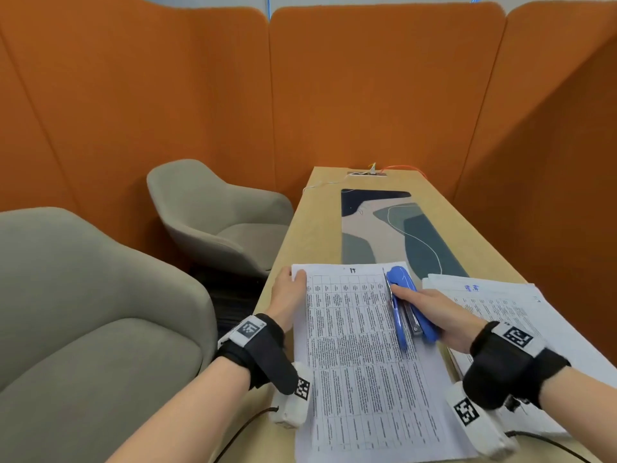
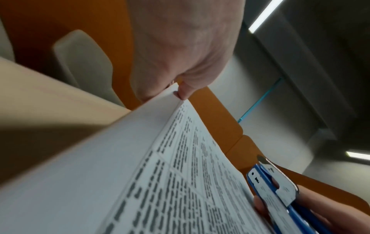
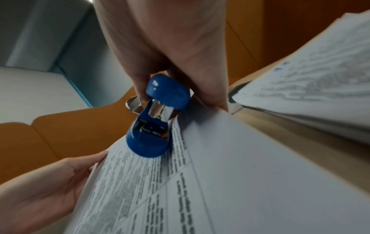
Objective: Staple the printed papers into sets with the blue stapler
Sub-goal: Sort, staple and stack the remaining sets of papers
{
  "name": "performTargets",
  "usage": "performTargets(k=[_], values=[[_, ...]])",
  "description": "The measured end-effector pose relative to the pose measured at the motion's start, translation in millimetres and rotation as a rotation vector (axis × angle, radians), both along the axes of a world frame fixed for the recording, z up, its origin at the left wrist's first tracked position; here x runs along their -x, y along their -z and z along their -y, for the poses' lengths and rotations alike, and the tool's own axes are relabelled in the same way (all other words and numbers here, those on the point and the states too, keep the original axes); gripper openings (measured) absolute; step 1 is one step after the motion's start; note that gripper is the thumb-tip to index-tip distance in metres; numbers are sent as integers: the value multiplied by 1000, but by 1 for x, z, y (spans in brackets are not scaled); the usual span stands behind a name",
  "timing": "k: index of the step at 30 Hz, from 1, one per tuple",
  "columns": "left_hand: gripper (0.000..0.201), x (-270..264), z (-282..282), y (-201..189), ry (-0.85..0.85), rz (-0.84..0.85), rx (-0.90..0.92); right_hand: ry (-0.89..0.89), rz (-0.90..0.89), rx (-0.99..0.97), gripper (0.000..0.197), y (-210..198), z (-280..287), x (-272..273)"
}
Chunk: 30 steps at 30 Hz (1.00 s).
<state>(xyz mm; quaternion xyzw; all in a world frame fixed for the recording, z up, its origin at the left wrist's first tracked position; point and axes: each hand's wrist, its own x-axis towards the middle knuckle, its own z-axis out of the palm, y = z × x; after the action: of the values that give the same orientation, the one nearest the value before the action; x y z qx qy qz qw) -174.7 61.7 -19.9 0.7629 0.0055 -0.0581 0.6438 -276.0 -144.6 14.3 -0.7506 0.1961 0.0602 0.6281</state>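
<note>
A set of printed papers (image 1: 360,345) with a table of text lies on the wooden table (image 1: 317,222) in front of me. My left hand (image 1: 293,279) pinches its top-left corner, thumb on top (image 2: 181,93). My right hand (image 1: 410,294) grips the blue stapler (image 1: 409,305), turned on its side at the set's top-right corner. In the right wrist view the stapler (image 3: 158,115) stands with jaws apart along the sheet's edge (image 3: 220,174). In the left wrist view the paper (image 2: 140,174) is lifted a little, with the stapler (image 2: 276,186) at its far side.
A second stack of printed papers (image 1: 494,305) lies at the right, close to my right wrist. A patterned desk mat (image 1: 384,228) runs down the table's middle, with cables at the far end. Two grey armchairs (image 1: 217,212) stand to the left. Orange partitions (image 1: 367,95) enclose the booth.
</note>
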Motion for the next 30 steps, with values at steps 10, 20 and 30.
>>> performTargets(k=[10, 20, 30], values=[[17, 1, -1, 13, -94, -63, 12, 150, -48, -86, 33, 18, 4, -10], [8, 2, 9, 15, -143, 122, -26, 297, 428, -477, 13, -48, -37, -91], [6, -4, 1, 18, -195, 149, 5, -251, 332, 275, 24, -36, -79, -93]])
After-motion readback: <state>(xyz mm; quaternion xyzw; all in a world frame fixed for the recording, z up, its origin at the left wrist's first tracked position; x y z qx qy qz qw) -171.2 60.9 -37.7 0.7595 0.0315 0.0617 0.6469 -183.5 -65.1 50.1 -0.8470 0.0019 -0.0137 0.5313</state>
